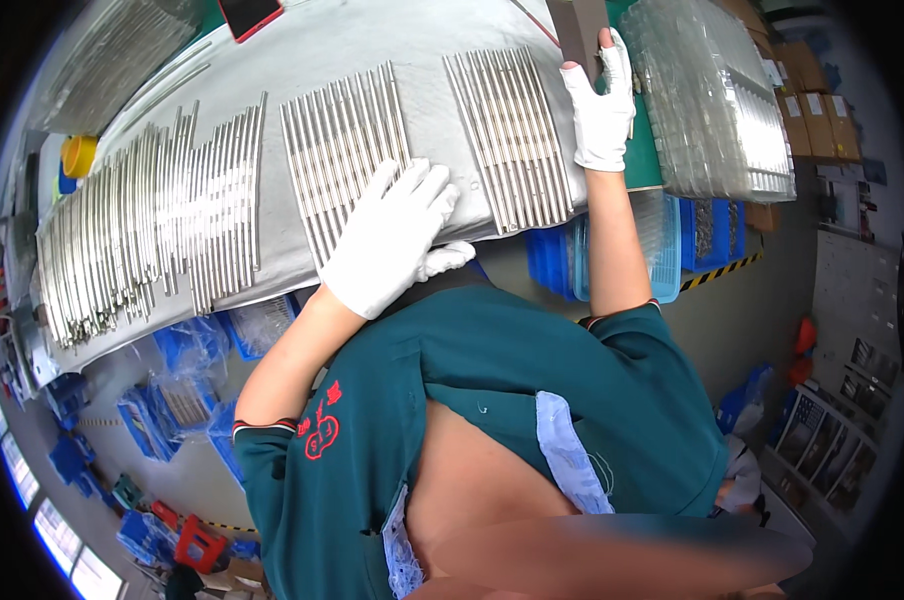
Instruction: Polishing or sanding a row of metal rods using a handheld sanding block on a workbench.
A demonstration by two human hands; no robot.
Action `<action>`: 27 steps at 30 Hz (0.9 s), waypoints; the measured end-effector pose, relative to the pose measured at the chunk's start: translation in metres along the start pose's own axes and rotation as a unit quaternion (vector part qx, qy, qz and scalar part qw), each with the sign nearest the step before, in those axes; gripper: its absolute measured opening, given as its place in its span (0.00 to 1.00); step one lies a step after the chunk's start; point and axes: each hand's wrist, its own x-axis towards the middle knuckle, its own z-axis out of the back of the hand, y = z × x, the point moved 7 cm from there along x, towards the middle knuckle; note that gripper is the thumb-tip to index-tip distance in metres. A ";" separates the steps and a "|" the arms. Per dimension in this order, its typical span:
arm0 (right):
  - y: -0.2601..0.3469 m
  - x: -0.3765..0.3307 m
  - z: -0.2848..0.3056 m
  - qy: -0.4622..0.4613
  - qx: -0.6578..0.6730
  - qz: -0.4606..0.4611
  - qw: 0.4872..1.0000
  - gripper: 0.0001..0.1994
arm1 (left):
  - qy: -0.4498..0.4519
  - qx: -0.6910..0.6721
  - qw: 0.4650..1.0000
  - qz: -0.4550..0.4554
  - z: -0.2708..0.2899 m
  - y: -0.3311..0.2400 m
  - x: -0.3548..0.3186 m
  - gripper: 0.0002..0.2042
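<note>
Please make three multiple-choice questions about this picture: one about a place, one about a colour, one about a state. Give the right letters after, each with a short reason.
1. Where does the left hand rest?
A. on a group of metal rods
B. on the red phone
C. in a blue crate

2. What colour are the gloves?
A. blue
B. white
C. black

3. How is the right hand placed?
A. closed in a fist around a rod
B. hanging below the table
C. flat, at the far right of the grey sheet, fingertips on a brown strip

Answers:
1 A: the palm lies flat on the near end of the rods.
2 B: both gloves are white.
3 C: its fingers are stretched out beside the right rod group.
</note>
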 end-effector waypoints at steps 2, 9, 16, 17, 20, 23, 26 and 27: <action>-0.008 0.001 0.004 -0.001 -0.018 -0.008 1.000 0.30 | 0.028 -0.003 0.999 -0.018 -0.005 -0.009 0.009 0.31; -0.005 0.000 0.003 -0.009 -0.020 -0.007 1.000 0.30 | 0.041 -0.015 0.997 -0.070 -0.039 -0.021 0.035 0.34; -0.004 -0.001 0.005 -0.010 -0.015 -0.014 1.000 0.31 | 0.072 -0.002 0.995 -0.069 -0.030 -0.015 0.028 0.32; -0.004 -0.001 0.005 -0.009 -0.014 -0.015 1.000 0.31 | 0.087 -0.004 0.995 -0.055 -0.028 -0.013 0.024 0.32; -0.004 -0.001 0.007 -0.009 -0.003 -0.029 1.000 0.31 | 0.066 -0.004 0.997 -0.042 -0.016 -0.007 0.012 0.32; -0.004 -0.001 0.008 -0.015 0.005 -0.017 1.000 0.31 | 0.056 -0.008 0.998 -0.030 -0.015 -0.003 0.003 0.32; -0.003 -0.002 0.009 -0.017 0.001 -0.025 1.000 0.31 | 0.060 -0.020 0.998 -0.030 -0.019 -0.003 0.005 0.33; -0.003 -0.002 0.009 -0.021 0.003 -0.031 0.999 0.31 | 0.069 -0.031 0.997 -0.035 -0.021 -0.004 0.008 0.34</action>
